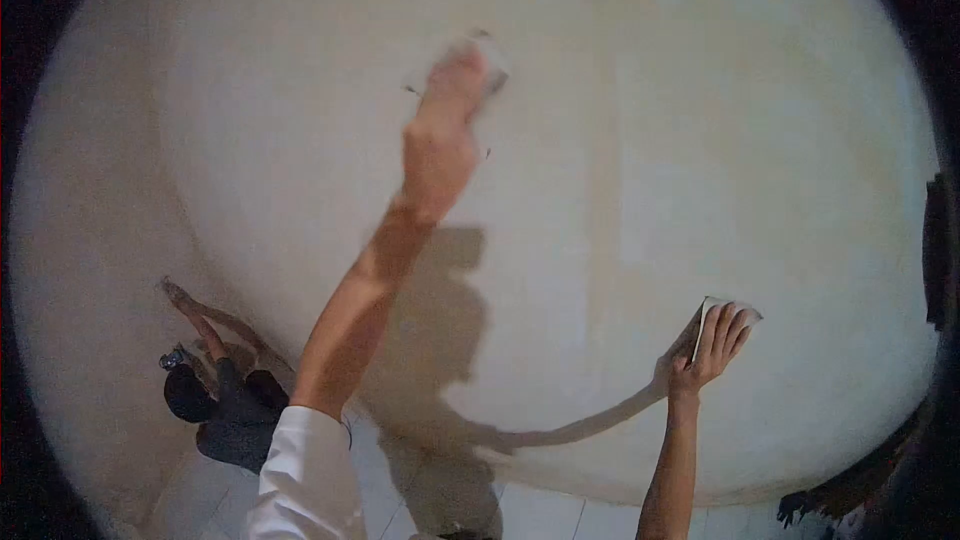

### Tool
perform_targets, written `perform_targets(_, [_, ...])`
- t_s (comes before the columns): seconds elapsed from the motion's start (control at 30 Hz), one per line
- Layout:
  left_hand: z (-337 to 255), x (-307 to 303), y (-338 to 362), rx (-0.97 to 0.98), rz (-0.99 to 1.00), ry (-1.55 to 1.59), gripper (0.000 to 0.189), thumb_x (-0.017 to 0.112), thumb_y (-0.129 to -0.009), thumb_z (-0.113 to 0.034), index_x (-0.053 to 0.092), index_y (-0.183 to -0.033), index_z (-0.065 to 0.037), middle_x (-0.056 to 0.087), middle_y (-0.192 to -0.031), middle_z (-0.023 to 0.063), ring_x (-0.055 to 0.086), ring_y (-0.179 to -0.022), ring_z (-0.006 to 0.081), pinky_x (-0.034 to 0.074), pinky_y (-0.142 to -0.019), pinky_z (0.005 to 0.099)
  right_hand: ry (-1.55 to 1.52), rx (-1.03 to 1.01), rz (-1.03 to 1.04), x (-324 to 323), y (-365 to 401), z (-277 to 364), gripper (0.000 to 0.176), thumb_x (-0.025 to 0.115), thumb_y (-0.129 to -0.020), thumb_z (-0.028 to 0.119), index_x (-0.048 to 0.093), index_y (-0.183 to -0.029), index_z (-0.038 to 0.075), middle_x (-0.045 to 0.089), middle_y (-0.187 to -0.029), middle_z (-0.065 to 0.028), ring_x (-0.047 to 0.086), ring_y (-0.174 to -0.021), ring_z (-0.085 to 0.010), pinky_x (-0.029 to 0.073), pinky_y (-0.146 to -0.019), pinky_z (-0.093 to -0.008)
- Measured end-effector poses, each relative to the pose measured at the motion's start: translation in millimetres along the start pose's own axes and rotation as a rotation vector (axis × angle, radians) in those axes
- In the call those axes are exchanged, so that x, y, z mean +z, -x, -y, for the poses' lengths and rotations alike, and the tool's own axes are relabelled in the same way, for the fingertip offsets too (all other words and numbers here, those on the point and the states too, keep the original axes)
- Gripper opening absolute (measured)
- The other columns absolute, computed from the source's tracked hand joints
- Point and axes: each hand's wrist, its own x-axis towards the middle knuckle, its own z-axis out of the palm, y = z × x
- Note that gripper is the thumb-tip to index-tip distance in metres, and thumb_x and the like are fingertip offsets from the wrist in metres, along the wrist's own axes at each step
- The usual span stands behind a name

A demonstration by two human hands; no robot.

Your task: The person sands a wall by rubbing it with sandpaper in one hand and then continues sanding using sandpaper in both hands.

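Observation:
High on the pale wall (540,190), my left hand (447,120) is smeared by motion, with the arm stretched up from a white sleeve. Its fingers press a pale sheet, which looks like sandpaper (497,70), against the wall. Lower down on the right, my right hand (715,345) lies against the same wall, fingers closed over another sheet of sandpaper (745,314). That sheet's edges stick out around the fingertips, and the thumb is at its left edge.
A co-worker (235,420) in dark clothing crouches at lower left, one arm raised to the side wall (90,190). Light floor tiles (540,512) run along the wall's foot. Dark items (860,475) lie at lower right; another dark shape (934,250) is at the right edge.

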Motion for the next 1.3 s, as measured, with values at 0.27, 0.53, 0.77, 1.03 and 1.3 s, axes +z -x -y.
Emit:
perform_targets(0.27, [4,-19,58,0.031,0.150,0.042,0.053,0.041,-0.079,0.015,0.056,-0.128,0.003,0.056,-0.133,0.0211,0.049,-0.129,0.0351,0.036,-0.112,0.0454,-0.009,-0.054,-0.042,3,1,-4,0.078,0.016,-0.099,0.059,0.054,-0.134,0.000,0.047,-0.144,-0.0195,0.035,-0.139,-0.0411,0.018,-0.116,-0.0567])
perform_targets(0.53, [-28,1,101,0.018,0.319,0.070,0.059,0.047,-0.074,0.009,0.051,-0.132,0.003,0.052,-0.136,0.0233,0.048,-0.128,0.0397,0.034,-0.112,0.0482,0.001,-0.001,-0.032,5,3,-3,0.072,0.020,-0.100,0.054,0.059,-0.128,0.001,0.052,-0.140,-0.0186,0.038,-0.137,-0.0417,0.020,-0.114,-0.0585])
perform_targets(0.77, [-77,-3,148,-0.185,0.344,0.078,0.048,0.040,-0.090,0.000,0.047,-0.138,0.001,0.045,-0.145,0.0211,0.041,-0.135,0.0379,0.028,-0.116,0.0466,0.054,-0.020,-0.011,5,7,-3,0.074,0.019,-0.100,0.056,0.058,-0.130,0.001,0.052,-0.139,-0.0186,0.038,-0.137,-0.0418,0.019,-0.115,-0.0580])
perform_targets(1.03, [-44,2,162,-0.358,0.089,0.158,0.046,0.042,-0.094,-0.010,0.047,-0.138,0.003,0.045,-0.144,0.0210,0.038,-0.137,0.0379,0.025,-0.117,0.0463,0.010,0.020,-0.035,4,-2,7,0.080,0.015,-0.099,0.061,0.060,-0.127,0.002,0.055,-0.137,-0.0175,0.038,-0.138,-0.0400,0.018,-0.116,-0.0558])
perform_targets(1.3, [-138,23,113,0.010,0.395,0.241,0.055,0.051,-0.079,0.011,0.054,-0.133,0.000,0.050,-0.141,0.0172,0.046,-0.133,0.0328,0.038,-0.109,0.0484,-0.030,-0.007,-0.076,2,-4,8,0.074,0.021,-0.099,0.058,0.061,-0.125,0.001,0.055,-0.136,-0.0176,0.039,-0.137,-0.0405,0.020,-0.115,-0.0561])
